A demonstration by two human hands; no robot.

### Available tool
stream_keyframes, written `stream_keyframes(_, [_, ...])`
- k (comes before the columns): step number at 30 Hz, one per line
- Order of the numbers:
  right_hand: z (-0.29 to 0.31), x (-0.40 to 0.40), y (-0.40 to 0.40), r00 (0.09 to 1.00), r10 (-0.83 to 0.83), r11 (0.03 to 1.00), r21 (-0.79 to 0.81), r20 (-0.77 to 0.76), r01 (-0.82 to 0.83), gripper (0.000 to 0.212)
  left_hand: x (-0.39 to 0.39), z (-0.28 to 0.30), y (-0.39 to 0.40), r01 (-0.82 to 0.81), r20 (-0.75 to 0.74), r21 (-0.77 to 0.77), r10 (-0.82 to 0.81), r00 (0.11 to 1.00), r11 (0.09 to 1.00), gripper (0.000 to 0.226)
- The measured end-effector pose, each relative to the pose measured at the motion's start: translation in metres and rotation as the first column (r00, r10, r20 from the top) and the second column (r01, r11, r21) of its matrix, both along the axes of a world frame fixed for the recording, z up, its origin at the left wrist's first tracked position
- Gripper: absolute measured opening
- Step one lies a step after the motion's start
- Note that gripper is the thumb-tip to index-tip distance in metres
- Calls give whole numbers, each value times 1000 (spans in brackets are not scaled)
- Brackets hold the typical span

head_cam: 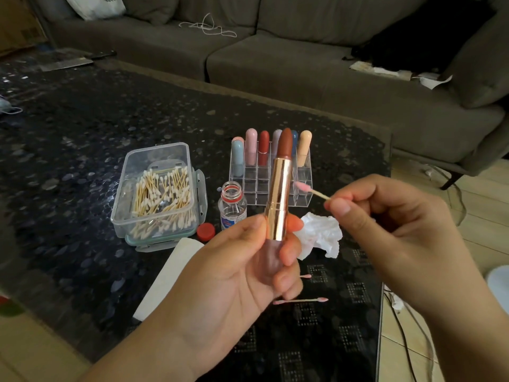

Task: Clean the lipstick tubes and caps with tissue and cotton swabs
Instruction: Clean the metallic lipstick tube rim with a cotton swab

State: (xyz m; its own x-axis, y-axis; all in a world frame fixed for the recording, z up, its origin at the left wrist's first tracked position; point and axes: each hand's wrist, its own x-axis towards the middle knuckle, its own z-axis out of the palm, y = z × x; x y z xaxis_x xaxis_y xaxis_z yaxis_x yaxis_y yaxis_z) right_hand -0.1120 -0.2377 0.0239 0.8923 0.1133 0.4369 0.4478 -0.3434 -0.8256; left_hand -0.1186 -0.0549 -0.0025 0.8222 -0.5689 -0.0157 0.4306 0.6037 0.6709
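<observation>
My left hand (242,268) grips an open lipstick (279,194) upright by its mauve base; the tube is rose-gold and a brown bullet sticks out on top. My right hand (391,230) pinches a cotton swab (311,190) whose tip is stained pink and points at the tube's right side, just apart from it. A crumpled tissue (321,234) lies on the table behind the hands. A used pink-tipped swab (301,300) lies near the front edge, and another used swab (305,276) shows partly behind my left fingers.
A clear box of clean swabs (158,194) stands at the left. Beside it are an open small bottle (232,205) and its red cap (206,232). A clear organiser (271,175) holds several lipsticks. A folded white cloth (168,274) lies near my left wrist. A grey sofa (303,73) runs behind the dark glass table (68,161).
</observation>
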Motion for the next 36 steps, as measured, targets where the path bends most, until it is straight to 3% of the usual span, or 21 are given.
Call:
stream_keyframes(2, [0,-1,-2,998,-57,998,7,-21,57,19,-2,2,-3,-200,112,322,172,979,925,24])
stream_keyframes(4, [-1,-1,-5,988,-137,990,15,-77,139,15,-2,1,-5,-351,290,573,217,932,741,24])
stream_keyframes(5, [-2,-1,-8,978,-177,983,18,-114,180,13,0,0,-5,-398,366,626,198,910,671,20])
stream_keyframes(9, [-13,1,-18,920,-260,965,-62,-292,254,16,12,-10,-4,-486,468,711,173,867,508,9])
stream_keyframes(13, [-21,1,-18,880,-221,960,-251,-420,121,18,22,-26,-8,-529,521,764,133,843,368,15])
stream_keyframes(17, [-27,0,-18,879,-209,941,-331,-428,62,20,31,-37,-11,-543,543,807,72,837,230,17])
stream_keyframes(25, [-30,-1,-14,883,-200,937,-347,-425,46,23,36,-51,-11,-558,562,824,-18,827,97,14])
stream_keyframes(36, [-26,-4,-6,884,-167,936,-353,-437,2,17,36,-54,-11,-578,581,811,-10,814,87,17])
